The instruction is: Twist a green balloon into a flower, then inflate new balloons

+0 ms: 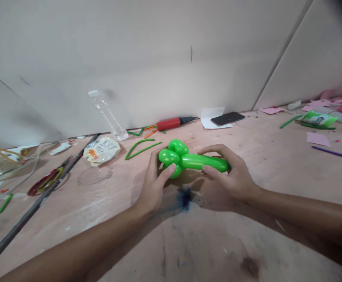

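Observation:
A green twisted balloon [188, 158], with a cluster of small bubbles at its left end and a longer tube to the right, is held just above the pinkish table [123, 203]. My left hand [154, 180] pinches the bubble cluster, thumb on its front. My right hand [232, 172] is wrapped round the long tube section. Both hands are closed on the balloon.
Behind the balloon lie uninflated green balloons [141, 149], a red hand pump [171, 123], an empty clear bottle [109, 115], a snack packet [102, 150] and a black phone [227, 118] on white paper. Red-handled scissors [46, 182] lie left; paper scraps and a green packet [317, 118] lie far right.

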### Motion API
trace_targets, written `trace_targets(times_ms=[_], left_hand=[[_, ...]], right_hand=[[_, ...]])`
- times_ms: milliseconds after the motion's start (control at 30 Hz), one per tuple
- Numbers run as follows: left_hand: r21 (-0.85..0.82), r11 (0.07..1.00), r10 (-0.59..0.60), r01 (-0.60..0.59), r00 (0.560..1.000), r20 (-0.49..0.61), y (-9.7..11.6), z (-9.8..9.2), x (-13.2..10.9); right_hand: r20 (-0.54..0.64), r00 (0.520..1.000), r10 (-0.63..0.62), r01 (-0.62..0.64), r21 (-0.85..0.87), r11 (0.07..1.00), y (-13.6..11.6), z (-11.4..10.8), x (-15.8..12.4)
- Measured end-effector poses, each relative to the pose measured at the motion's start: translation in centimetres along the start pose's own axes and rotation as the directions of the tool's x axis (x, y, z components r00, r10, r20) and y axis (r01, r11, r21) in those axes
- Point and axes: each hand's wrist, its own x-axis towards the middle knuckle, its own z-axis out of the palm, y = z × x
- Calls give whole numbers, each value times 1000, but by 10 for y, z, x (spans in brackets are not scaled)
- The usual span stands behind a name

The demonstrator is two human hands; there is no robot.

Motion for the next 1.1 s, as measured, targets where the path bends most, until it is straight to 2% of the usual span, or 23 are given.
trace_targets(times_ms=[67, 133, 200, 300, 467, 600, 700, 833, 967, 1100], left_hand=[[17, 998, -67, 68, 997, -37, -1, 0, 0], [-30, 992, -122, 121, 991, -47, -3, 0, 0], [-102, 984, -151, 148, 988, -22, -6, 1, -1], [-133, 984, -117, 117, 993, 12, -7, 1, -3], [-23, 999, -24, 27, 994, 108, -8, -4, -1], [8, 1000, -12, 11, 992, 126, -9, -9, 3], [49, 999, -27, 21, 992, 121, -9, -11, 4], [36, 999, -4, -1, 992, 129, -11, -11, 4], [-51, 998, 50, -43, 988, 149, -20, -13, 5], [-86, 996, -4, 14, 993, 121, -25, -15, 4]], right_hand=[[-7, 1000, 6, -5, 124, 992, 1, -1, -1], [5, 1000, 10, -11, 168, 986, 3, -1, -1], [38, 999, -17, 12, 126, 992, 3, -1, -1], [91, 985, -149, 148, 20, 989, 3, -2, -2], [199, 886, -418, 446, -122, 887, -2, -4, -8], [203, 823, -531, 566, -215, 796, -8, -5, -9], [173, 830, -531, 558, -292, 777, -12, -7, -9], [114, 886, -450, 463, -286, 839, -14, -8, -6], [192, 901, -390, 428, -243, 870, -13, -8, -4], [226, 899, -375, 420, -203, 885, -10, -7, -2]])
